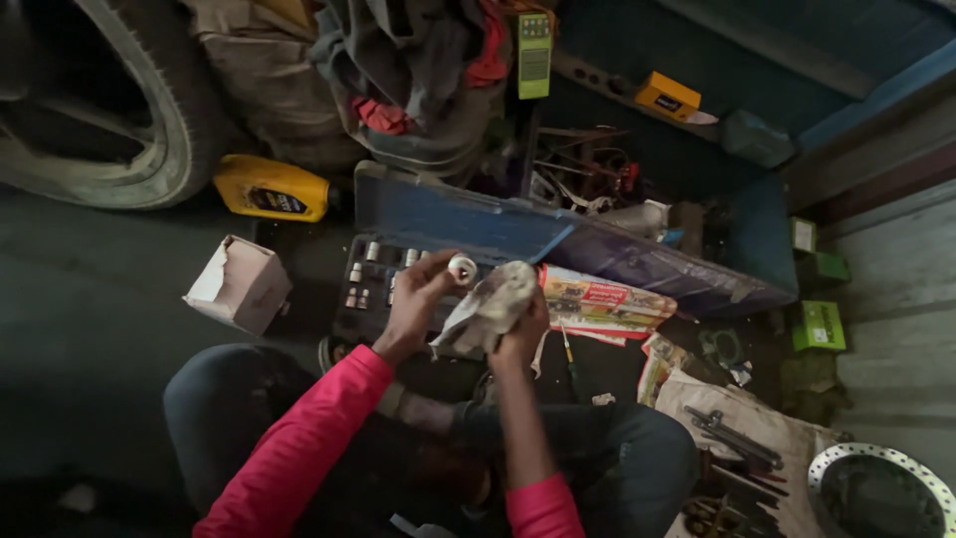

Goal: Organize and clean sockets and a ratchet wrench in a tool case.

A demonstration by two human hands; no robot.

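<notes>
Your left hand [423, 289] fingers pinch a small white ring-shaped part [462, 267] above the open blue socket case [438, 214]; your right hand [523, 324] fingers grip a grey rag [490, 304]. Open floor [90, 299] lies left, beyond a white carton [239, 284] and yellow oil bottle [271, 187]; green boxes [819, 325] line the right wall.

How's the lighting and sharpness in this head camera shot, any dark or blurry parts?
Head view: dim overall, with the dark floor at the left and bottom nearly black; the left hand holding a small white ring-shaped part and the right hand gripping a grey crumpled rag are lit but soft; the yellow plastic oil jug stays readable; wide-angle bending shows at the edges.
</notes>
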